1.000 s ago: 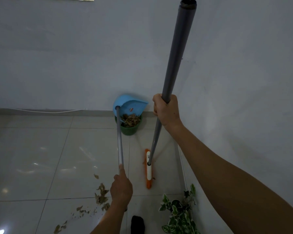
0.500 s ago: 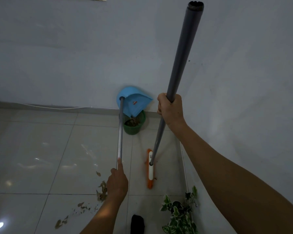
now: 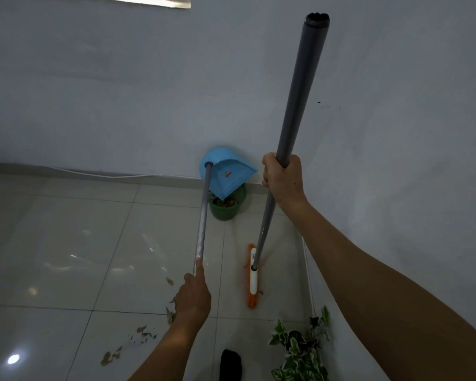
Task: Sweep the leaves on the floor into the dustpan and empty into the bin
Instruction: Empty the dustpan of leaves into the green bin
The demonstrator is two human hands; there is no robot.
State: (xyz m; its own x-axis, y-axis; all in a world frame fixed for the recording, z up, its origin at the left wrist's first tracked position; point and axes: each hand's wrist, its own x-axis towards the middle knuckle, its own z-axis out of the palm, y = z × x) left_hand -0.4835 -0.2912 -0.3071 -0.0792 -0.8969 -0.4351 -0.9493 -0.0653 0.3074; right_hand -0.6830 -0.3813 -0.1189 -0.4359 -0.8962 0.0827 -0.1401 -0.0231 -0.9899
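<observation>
While tipped mouth-down over the green bin [image 3: 227, 210], held aloft at the far end of its metal pole [image 3: 202, 218], well ahead of the left hand [image 3: 194, 296]: blue dustpan [image 3: 228, 171]. Grasps the near end of that pole, fingers curled round it, index finger laid straight along the shaft. Cannot tell whether touching the bin rim or just clear of it at the dustpan's lower lip. Visible inside the bin, directly under that lip: brown leaves [image 3: 226, 202].

Clenches the grey broom handle [image 3: 300, 92] in the right hand [image 3: 282, 178], fist wrapped fully round the shaft. Positioned level with the dustpan and just to its right. Rises steeply from the fist, top end well above it against the pale wall [image 3: 121, 78]. Resting flat on the tiled floor [image 3: 66, 257], below the right hand and to the right of the left hand: orange-and-white broom head [image 3: 252, 276].

Scattered on the tiles beside and behind the left hand, along the left side of the forearm: loose leaves [image 3: 143, 332]. Standing between the two forearms, nearer the right one: potted plant [image 3: 300, 347] with green-and-white foliage. Lying at the lower edge between the forearms: dark object [image 3: 230, 364], not identifiable. Running along the wall base, far ahead and left of the left hand: white cable [image 3: 107, 174].
</observation>
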